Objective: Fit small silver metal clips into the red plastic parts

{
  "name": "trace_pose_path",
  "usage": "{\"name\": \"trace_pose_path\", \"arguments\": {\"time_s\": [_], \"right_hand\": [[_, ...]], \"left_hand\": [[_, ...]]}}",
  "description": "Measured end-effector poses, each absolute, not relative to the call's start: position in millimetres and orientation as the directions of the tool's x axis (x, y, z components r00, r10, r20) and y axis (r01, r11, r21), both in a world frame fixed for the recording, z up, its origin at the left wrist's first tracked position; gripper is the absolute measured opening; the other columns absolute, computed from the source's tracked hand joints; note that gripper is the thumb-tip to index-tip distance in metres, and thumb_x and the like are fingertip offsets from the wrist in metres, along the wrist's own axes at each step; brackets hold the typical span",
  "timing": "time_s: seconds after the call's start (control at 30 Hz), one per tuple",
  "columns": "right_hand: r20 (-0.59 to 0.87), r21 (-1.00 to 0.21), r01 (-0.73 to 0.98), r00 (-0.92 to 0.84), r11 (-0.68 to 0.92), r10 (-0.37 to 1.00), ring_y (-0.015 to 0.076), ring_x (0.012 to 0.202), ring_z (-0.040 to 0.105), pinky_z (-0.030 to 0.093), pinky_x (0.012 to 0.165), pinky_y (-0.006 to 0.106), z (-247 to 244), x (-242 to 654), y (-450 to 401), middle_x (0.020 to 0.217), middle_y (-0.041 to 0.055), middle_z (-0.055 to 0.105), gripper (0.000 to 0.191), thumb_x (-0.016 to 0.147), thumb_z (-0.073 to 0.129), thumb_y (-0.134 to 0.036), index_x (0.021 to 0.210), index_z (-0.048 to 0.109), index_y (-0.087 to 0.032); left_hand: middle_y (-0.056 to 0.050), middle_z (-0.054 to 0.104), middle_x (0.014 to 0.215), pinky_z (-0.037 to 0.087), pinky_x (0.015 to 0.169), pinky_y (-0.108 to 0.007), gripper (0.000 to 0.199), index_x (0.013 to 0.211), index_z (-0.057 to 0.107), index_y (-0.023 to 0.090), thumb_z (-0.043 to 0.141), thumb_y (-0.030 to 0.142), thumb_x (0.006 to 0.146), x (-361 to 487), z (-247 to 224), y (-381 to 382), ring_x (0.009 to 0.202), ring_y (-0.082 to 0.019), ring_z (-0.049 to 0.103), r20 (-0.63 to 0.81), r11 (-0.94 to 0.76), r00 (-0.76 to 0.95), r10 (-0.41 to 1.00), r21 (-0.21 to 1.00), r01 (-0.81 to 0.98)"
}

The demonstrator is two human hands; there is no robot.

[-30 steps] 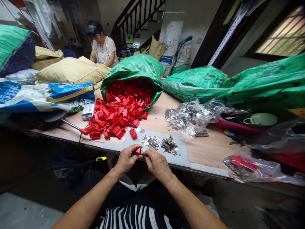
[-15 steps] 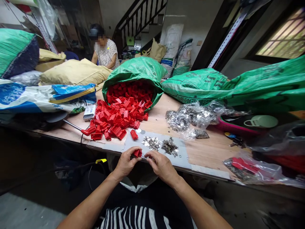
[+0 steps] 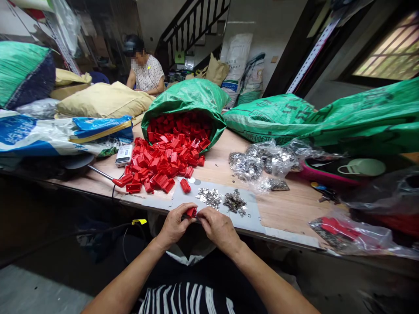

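Note:
At the table's front edge, my left hand (image 3: 176, 224) is closed on a red plastic part (image 3: 191, 212). My right hand (image 3: 216, 226) meets it from the other side, its thumb and fingers pinched against the part's right end. What lies between those fingertips is hidden. Just beyond my hands, a single red part (image 3: 185, 186) rests on a grey mat (image 3: 252, 222). Two small heaps of metal pieces lie on that mat: a shiny pile (image 3: 209, 197) and a darker pile (image 3: 235, 202).
A green sack (image 3: 196, 93) spills a heap of red parts (image 3: 157, 161) onto the table. Clear bags of metal pieces (image 3: 248, 165) lie to the right, near a pink-rimmed container (image 3: 314, 173). Green sacks (image 3: 360, 117) line the right side. Another person (image 3: 147, 72) sits at the back.
My right hand has moved closer to my left, and its fingertips now meet the red part. The thin metal piece seen between my hands earlier is now mostly hidden.

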State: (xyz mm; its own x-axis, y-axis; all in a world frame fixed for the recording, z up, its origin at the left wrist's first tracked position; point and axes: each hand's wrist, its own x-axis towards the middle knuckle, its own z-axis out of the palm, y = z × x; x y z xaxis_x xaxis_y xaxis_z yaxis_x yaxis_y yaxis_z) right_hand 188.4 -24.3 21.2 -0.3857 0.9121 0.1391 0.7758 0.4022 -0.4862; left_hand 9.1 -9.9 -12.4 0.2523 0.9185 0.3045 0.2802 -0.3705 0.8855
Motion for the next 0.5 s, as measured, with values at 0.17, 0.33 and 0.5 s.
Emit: {"name": "trace_pose_path", "arguments": {"time_s": [0.17,0.33,0.5], "right_hand": [[0.148,-0.431,0.801,-0.392,0.416,0.908,0.0185,0.087,0.062,0.045,0.071,0.026,21.6,186.3,-25.2,0.092,0.0039,0.065,0.017,0.088,0.048,-0.015,0.096,0.059,-0.024],[0.148,-0.398,0.802,-0.423,0.445,0.894,0.0190,0.088,0.061,0.045,0.074,0.026,22.8,182.9,-24.1,0.092,0.0045,0.065,0.019,0.086,0.048,-0.010,0.094,0.059,-0.023],[0.139,-0.345,0.844,-0.386,0.410,0.912,0.0182,0.081,0.062,0.044,0.067,0.026,23.5,178.0,-24.7,0.089,0.0042,0.064,0.019,0.085,0.046,-0.009,0.091,0.059,-0.022]], "left_hand": [[-0.005,0.069,0.107,0.049,0.089,-0.035,0.036,0.111,0.063,0.023,0.061,0.014,0.076,9.8,-12.8,-10.9,0.099,-0.020,0.063,0.310,-0.378,0.257,0.915,0.881,0.284],[-0.006,0.069,0.108,0.049,0.089,-0.035,0.038,0.113,0.062,0.023,0.060,0.013,0.076,12.3,-12.3,-10.7,0.099,-0.021,0.064,0.308,-0.376,0.255,0.917,0.881,0.286],[-0.004,0.069,0.107,0.047,0.090,-0.035,0.039,0.113,0.063,0.025,0.061,0.013,0.075,15.8,-9.8,-9.2,0.097,-0.021,0.063,0.287,-0.352,0.251,0.925,0.895,0.273]]}}
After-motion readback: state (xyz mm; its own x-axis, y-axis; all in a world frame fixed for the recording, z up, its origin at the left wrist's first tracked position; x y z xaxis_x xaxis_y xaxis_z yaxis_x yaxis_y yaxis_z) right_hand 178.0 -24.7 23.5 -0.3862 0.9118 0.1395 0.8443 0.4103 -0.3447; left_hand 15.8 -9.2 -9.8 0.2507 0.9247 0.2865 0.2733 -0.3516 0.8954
